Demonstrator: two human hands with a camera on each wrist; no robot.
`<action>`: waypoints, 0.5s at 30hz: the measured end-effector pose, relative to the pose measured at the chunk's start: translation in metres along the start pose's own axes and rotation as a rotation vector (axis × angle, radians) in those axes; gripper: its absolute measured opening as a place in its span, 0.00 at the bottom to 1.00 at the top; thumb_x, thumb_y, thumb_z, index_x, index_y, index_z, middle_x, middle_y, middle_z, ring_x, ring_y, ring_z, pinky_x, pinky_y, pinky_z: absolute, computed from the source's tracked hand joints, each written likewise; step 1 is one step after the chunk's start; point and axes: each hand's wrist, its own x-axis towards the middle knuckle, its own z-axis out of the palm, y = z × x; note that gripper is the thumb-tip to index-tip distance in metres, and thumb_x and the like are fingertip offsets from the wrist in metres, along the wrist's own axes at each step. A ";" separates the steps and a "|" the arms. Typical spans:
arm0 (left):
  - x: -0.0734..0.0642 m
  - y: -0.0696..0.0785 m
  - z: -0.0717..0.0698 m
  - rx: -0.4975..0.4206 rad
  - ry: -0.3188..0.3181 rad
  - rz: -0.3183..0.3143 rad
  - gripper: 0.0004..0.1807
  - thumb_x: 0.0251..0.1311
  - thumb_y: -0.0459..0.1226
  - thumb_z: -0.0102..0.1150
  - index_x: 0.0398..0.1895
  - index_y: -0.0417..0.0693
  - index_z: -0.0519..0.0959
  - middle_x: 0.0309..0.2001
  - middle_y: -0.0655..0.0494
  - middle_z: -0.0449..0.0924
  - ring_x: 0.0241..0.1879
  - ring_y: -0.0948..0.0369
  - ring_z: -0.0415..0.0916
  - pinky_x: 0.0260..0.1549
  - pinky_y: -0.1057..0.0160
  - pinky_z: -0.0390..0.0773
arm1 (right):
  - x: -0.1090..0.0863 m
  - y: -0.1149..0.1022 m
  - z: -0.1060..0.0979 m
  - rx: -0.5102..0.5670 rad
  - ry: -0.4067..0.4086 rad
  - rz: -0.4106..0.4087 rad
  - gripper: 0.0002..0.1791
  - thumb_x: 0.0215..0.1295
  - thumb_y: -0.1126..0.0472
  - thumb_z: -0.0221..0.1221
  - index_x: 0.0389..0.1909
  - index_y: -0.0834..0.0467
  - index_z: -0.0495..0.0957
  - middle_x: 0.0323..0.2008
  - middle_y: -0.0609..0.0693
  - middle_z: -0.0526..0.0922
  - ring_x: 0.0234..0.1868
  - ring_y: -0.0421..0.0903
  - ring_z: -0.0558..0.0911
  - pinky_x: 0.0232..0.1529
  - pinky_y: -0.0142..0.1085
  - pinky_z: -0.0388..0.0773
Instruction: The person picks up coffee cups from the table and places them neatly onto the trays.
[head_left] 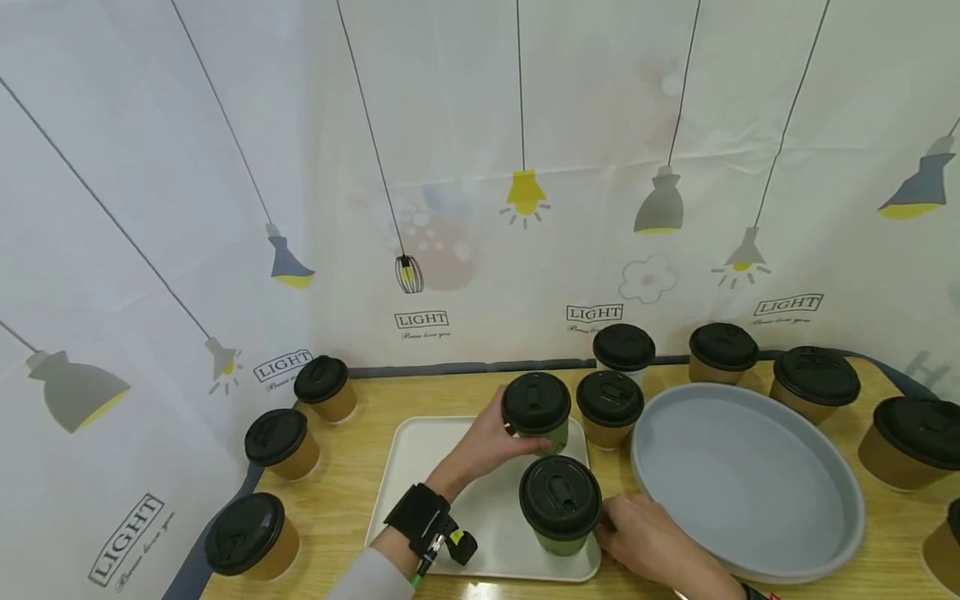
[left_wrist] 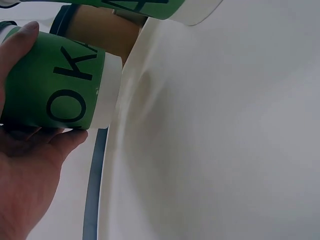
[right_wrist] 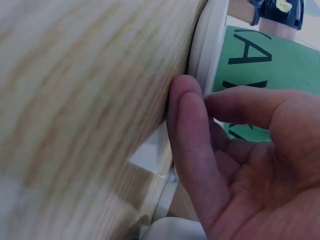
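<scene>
My left hand grips a green paper cup with a black lid, thumb on one side and fingers on the other, over the far right part of the cream tray. Dark letters run across its green side. A second green cup with a black lid stands upright at the tray's near right corner. Beside it, my right hand has curled fingers at the tray's right edge. In the right wrist view, thumb and fingertips meet at the tray's rim, pinching it close over the wood.
A round grey-blue tray lies to the right. Brown cups with black lids stand around it, one close by the left hand's cup. Three more brown cups, one of them nearest, line the left side. A lamp-printed cloth hangs behind the wooden table.
</scene>
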 end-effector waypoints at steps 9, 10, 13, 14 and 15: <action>0.007 -0.008 0.002 0.021 -0.114 0.052 0.43 0.59 0.34 0.76 0.74 0.65 0.65 0.66 0.64 0.74 0.65 0.61 0.71 0.63 0.51 0.72 | -0.002 0.002 0.001 -0.032 0.062 -0.057 0.18 0.61 0.65 0.64 0.15 0.49 0.72 0.14 0.39 0.69 0.18 0.40 0.69 0.22 0.37 0.67; 0.008 -0.009 0.002 0.020 -0.122 0.059 0.43 0.59 0.34 0.76 0.74 0.64 0.65 0.66 0.64 0.74 0.66 0.61 0.70 0.64 0.51 0.71 | -0.003 0.002 0.001 -0.034 0.065 -0.059 0.18 0.61 0.65 0.64 0.15 0.49 0.71 0.14 0.39 0.69 0.18 0.40 0.68 0.22 0.37 0.67; 0.010 -0.013 0.003 0.023 -0.140 0.061 0.43 0.59 0.33 0.75 0.75 0.64 0.65 0.66 0.64 0.74 0.67 0.62 0.69 0.67 0.51 0.68 | -0.003 0.002 0.000 -0.026 0.059 -0.053 0.18 0.61 0.66 0.64 0.15 0.50 0.71 0.14 0.40 0.69 0.18 0.41 0.68 0.22 0.36 0.66; 0.010 -0.013 0.003 0.023 -0.144 0.059 0.43 0.59 0.33 0.75 0.75 0.64 0.65 0.67 0.65 0.74 0.68 0.63 0.69 0.67 0.51 0.68 | -0.002 0.002 0.000 -0.021 0.052 -0.048 0.18 0.61 0.66 0.64 0.15 0.50 0.71 0.14 0.40 0.69 0.18 0.41 0.68 0.22 0.36 0.66; 0.011 -0.014 0.004 0.028 -0.145 0.062 0.43 0.59 0.33 0.75 0.75 0.64 0.65 0.66 0.64 0.74 0.67 0.62 0.69 0.67 0.51 0.68 | -0.002 0.002 0.000 -0.016 0.047 -0.044 0.18 0.61 0.66 0.64 0.15 0.50 0.71 0.14 0.40 0.69 0.18 0.41 0.68 0.22 0.36 0.66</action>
